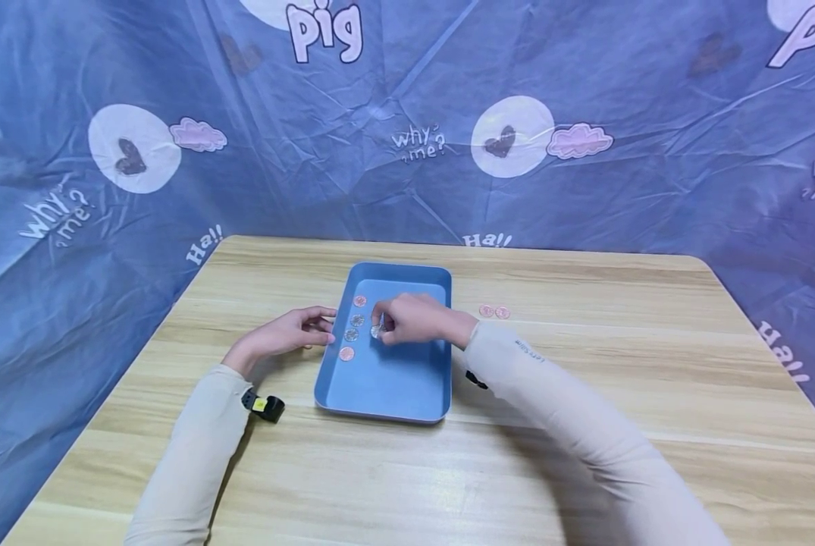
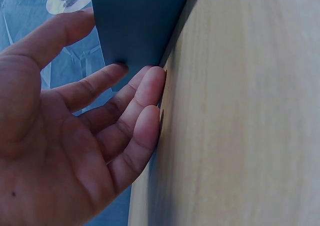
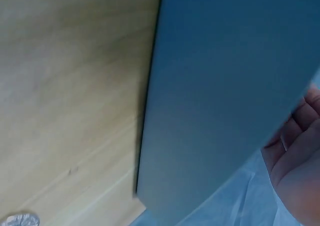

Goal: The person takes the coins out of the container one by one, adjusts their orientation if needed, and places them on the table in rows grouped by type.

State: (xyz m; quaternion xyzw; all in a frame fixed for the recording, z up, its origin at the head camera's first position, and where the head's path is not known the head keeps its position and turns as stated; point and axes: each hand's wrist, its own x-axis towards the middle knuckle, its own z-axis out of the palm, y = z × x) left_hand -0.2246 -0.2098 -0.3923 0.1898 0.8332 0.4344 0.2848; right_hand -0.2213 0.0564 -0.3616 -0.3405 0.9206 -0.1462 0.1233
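A blue tray (image 1: 388, 383) lies in the middle of the wooden table (image 1: 584, 394). Along its left side runs a column of coins: a copper coin (image 1: 359, 301), two silver coins (image 1: 355, 327) and another copper coin (image 1: 346, 353). My right hand (image 1: 382, 326) reaches over the tray and pinches a silver coin (image 1: 377, 331) just right of that column. My left hand (image 1: 325, 326) rests open on the table, its fingers (image 2: 145, 93) against the tray's outer wall (image 2: 135, 25). The right wrist view shows mostly the tray (image 3: 225, 85) and table (image 3: 75, 85).
Two copper coins (image 1: 493, 312) lie on the table right of the tray. A silver coin (image 3: 20, 219) shows at the bottom edge of the right wrist view. A blue printed cloth (image 1: 407, 114) closes in the table at the back and both sides.
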